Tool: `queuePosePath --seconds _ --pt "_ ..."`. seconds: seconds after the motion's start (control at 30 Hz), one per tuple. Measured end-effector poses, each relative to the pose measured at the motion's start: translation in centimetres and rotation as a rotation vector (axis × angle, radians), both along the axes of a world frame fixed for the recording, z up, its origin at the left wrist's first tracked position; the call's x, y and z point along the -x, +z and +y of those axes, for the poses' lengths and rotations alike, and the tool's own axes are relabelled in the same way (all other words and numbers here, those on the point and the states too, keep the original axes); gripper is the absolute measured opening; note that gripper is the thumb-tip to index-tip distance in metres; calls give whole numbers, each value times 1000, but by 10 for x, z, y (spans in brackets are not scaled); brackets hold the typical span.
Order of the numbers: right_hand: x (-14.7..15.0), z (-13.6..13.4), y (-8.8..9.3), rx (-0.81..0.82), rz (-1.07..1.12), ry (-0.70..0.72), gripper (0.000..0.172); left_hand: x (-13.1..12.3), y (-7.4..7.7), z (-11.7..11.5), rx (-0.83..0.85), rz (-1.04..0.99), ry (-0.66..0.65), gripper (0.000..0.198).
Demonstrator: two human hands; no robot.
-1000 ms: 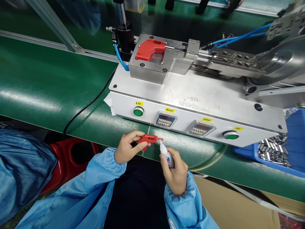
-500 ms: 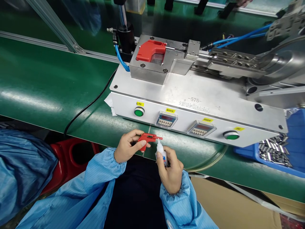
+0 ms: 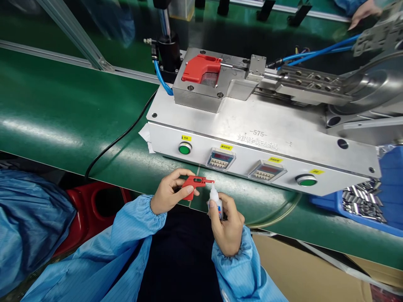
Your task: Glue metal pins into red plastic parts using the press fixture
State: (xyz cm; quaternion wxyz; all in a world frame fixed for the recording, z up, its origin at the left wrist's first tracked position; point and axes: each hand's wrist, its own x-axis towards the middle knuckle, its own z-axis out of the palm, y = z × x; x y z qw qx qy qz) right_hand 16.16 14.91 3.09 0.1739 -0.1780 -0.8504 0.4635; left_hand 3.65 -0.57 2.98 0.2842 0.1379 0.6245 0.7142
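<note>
My left hand [image 3: 170, 193] is shut on a small red plastic part [image 3: 190, 187], which has a thin red arm reaching right. My right hand [image 3: 227, 223] grips a small white squeeze bottle with a blue label [image 3: 215, 204], held upright with its pointed nozzle up. The nozzle tip sits just below the end of the red arm; I cannot tell whether they touch. Both hands are over the front edge of a green conveyor belt [image 3: 63, 105]. A similar red part [image 3: 201, 69] lies in a metal fixture [image 3: 189, 86], out of reach of my hands' present spot.
A steel machine base [image 3: 261, 126] with green buttons and timers stands beyond my hands, with blue air hoses behind it. On the right is a blue bin [image 3: 327, 201] of metal pieces. A co-worker's hand [image 3: 363, 13] shows at the top right. Cardboard [image 3: 299, 268] lies below.
My right hand moved left, then back right, with the bottle now more upright beneath the red arm. A co-worker's hand has come into view at the top right.
</note>
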Motion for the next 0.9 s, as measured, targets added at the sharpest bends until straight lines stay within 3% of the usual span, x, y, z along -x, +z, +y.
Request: queuePosePath --seconds 0.47,0.7,0.9 --pt "-4 5 4 114 -43 15 19 -2 -5 2 -18 167 24 30" --pt "-10 33 16 103 99 -56 21 -10 -7 -3 87 63 99 38" --pt "-11 56 1 -11 45 -52 18 -10 -18 -13 195 -6 107 54"
